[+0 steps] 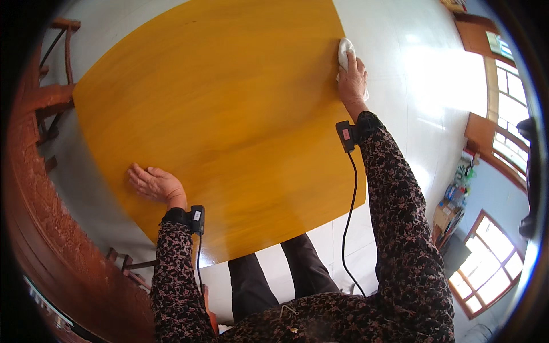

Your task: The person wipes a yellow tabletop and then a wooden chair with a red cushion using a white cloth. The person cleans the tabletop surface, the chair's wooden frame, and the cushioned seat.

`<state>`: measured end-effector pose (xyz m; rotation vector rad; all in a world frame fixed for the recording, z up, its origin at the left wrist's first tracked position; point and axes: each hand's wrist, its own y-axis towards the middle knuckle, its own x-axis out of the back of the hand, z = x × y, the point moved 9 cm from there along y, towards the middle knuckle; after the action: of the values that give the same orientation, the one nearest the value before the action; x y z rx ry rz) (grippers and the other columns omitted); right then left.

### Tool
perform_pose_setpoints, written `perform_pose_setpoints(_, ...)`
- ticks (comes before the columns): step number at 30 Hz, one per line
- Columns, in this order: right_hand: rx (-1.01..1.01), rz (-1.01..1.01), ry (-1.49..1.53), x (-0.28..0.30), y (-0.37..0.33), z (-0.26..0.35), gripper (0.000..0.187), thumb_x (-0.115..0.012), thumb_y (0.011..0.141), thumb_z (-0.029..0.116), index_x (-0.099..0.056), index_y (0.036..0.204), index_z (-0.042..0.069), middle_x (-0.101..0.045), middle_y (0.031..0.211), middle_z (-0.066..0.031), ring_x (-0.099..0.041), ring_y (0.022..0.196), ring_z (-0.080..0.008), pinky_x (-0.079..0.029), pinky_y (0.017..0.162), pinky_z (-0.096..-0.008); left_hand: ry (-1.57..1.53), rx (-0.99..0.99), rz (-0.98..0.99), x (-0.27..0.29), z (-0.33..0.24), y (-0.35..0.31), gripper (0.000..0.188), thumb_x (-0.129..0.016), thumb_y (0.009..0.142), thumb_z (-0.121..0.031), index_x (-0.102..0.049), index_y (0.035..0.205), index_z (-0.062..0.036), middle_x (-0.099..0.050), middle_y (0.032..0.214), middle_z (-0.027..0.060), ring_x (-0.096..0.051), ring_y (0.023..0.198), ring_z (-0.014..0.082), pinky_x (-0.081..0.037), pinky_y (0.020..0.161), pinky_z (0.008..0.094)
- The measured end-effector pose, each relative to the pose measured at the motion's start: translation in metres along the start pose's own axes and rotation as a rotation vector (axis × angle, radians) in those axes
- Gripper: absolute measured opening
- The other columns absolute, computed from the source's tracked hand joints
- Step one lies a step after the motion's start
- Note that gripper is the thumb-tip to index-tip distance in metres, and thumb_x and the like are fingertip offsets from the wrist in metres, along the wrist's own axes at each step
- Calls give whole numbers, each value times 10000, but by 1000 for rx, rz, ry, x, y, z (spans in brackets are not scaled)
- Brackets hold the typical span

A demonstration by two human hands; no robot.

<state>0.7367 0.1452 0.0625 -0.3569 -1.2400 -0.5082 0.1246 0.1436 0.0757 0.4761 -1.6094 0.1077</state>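
Note:
A broad yellow-brown wooden tabletop (240, 114) fills the middle of the head view. At its far right edge my right hand (353, 83) is closed on a white cloth (345, 51), which bunches ahead of the fingers and shows again beside the wrist. My left hand (153, 182) is near the table's left edge, low over or resting on the wood; which of the two I cannot tell. Its fingers are stretched out with nothing in them. Each wrist wears a dark strap with a small black box and a cable.
Carved reddish-brown wooden furniture (34, 188) runs along the left, close to the table. Pale glossy floor tiles (412, 108) lie to the right, with bright glare. Windows (486, 263) and a shelf with bottles and boxes (449, 211) stand at the far right. My legs are at the near edge.

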Motion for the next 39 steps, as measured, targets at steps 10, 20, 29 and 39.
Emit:
perform_pose_setpoints(10,320,199,-69,-36,-43,116,653,-619,954,227,-342,1545,231,-206,1645,-82,-126,1529,-367,-95,1205,-616,-36,7,13,7,-8,-3,499,-336,1044,-340,-415,1486,-121,-350,1577,129,-275,1480,340,-243,1165,582)
perform_pose_setpoints(20,495,310,-24,-74,-62,259,664,-657,878,184,-431,1502,208,-289,1630,-78,-208,1515,-337,-207,1157,-617,-16,101,179,4,-4,-5,531,-320,1047,-363,-388,1507,-108,-306,1606,130,-237,1495,355,-207,1180,579)
perform_pose_setpoints(29,1085,6,-54,-101,36,427,583,-613,928,265,-450,1487,229,-421,1537,-68,-357,1436,-291,-305,1128,-576,-93,58,54,4,7,-5,538,-315,1059,-397,-387,1520,-129,-321,1599,156,-275,1481,376,-222,1171,591)
perform_pose_setpoints(39,582,-51,-157,-27,231,175,335,-631,894,238,-615,1204,113,-684,1026,-185,-661,979,-384,-510,854,-513,-15,94,111,-1,15,-9,552,-273,1063,-419,-368,1534,-146,-306,1611,130,-258,1493,348,-203,1189,578)
